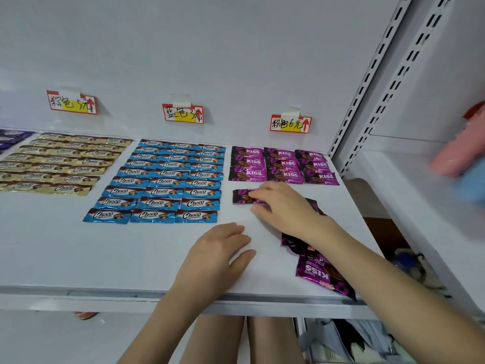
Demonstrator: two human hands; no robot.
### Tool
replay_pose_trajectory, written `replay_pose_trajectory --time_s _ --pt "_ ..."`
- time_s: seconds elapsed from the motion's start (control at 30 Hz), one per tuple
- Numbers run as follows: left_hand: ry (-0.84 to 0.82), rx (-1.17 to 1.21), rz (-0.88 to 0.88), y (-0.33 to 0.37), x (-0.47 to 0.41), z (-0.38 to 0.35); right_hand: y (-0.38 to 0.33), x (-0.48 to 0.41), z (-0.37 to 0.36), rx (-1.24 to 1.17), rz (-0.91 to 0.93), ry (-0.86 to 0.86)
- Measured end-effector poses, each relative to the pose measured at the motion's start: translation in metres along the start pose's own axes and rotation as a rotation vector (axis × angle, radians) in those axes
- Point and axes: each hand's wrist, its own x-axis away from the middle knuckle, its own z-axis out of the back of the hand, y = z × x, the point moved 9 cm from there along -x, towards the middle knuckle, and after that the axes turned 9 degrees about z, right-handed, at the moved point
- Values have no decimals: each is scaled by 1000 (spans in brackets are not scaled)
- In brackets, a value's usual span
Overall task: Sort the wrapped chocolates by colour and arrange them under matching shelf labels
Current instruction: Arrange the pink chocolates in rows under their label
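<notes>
At the front lip [78, 294] of the shelf [118, 253], loose pink wrappers [324, 274] are lying under the right forearm, one corner poking past the edge, so a sweep of that arm is threatening to send them to the floor. Just beyond, left hand [217, 248] is resting palm down on bare shelf, fingers relaxed, holding nothing; right hand [283, 206] is reaching forward, fingers curling over the right end of a pink chocolate [242, 196] lying just short of the sorted pink rows [283, 165]. Farther back, a hard push is risking skewing those rows under the pink label [290, 124].
</notes>
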Motion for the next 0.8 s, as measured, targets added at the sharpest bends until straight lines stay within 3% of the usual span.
replay_pose_trajectory --time_s 0.8 --pt "20 -5 -27 -1 -1 -3 8 -19 -9 2 -51 -20"
